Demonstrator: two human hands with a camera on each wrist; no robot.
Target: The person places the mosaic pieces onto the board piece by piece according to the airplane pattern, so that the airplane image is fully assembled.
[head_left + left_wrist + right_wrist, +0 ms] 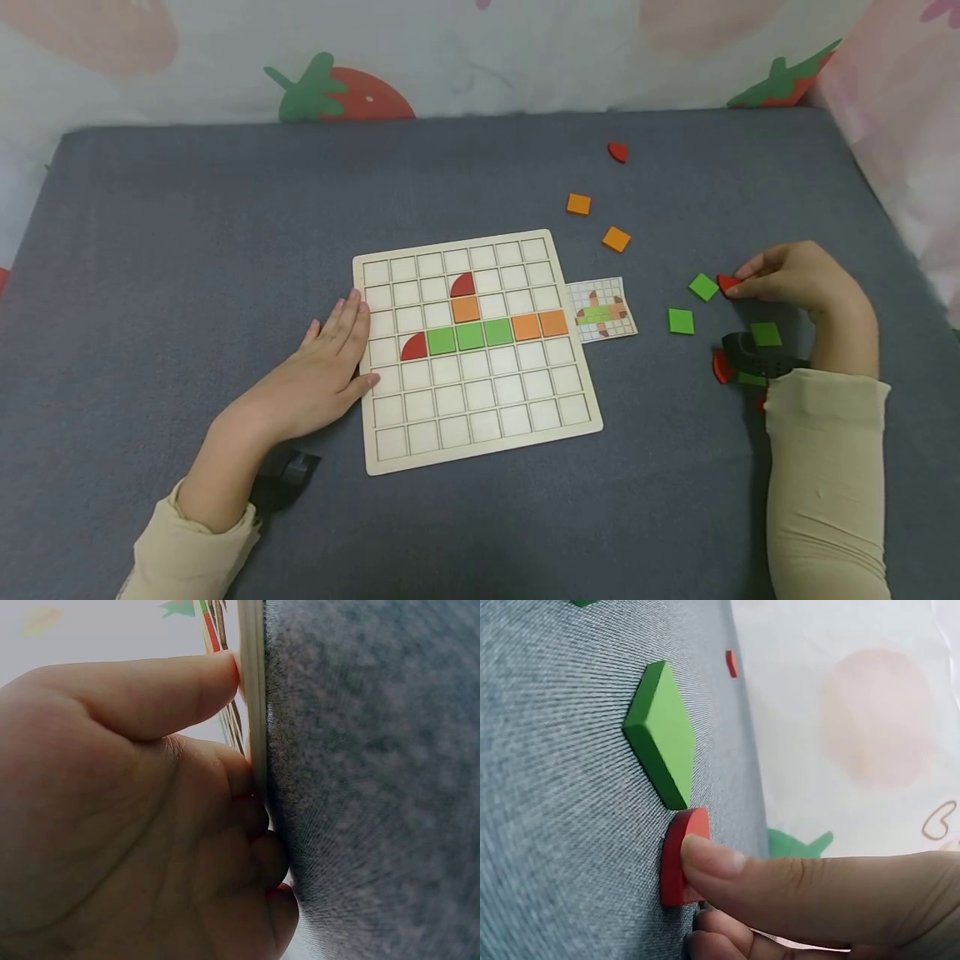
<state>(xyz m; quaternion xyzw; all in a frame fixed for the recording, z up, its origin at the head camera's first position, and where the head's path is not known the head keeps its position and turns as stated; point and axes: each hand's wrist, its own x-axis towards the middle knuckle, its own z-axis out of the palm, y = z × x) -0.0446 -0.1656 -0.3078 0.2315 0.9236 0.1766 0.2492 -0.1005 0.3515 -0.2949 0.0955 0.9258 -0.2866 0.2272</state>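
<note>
At the right of the cloth, my right hand [802, 279] pinches a red quarter-circle tile [676, 859] between thumb and fingers, low at the cloth. A green square tile [664, 739] lies right beside it. My left hand [318, 375] rests with straight fingers on the left edge of the wooden grid board [480, 392]; its thumb touches the rim in the left wrist view. On the board sit two red quarter-circles [414, 347], a row of green squares [469, 336] and several orange squares [465, 309].
A pattern card [603, 308] is partly under the board's right edge. Loose orange tiles [617, 239] and a red quarter-circle [618, 152] lie behind it. More green tiles [681, 322] and a red piece [722, 367] lie near the right wrist's black strap [757, 357].
</note>
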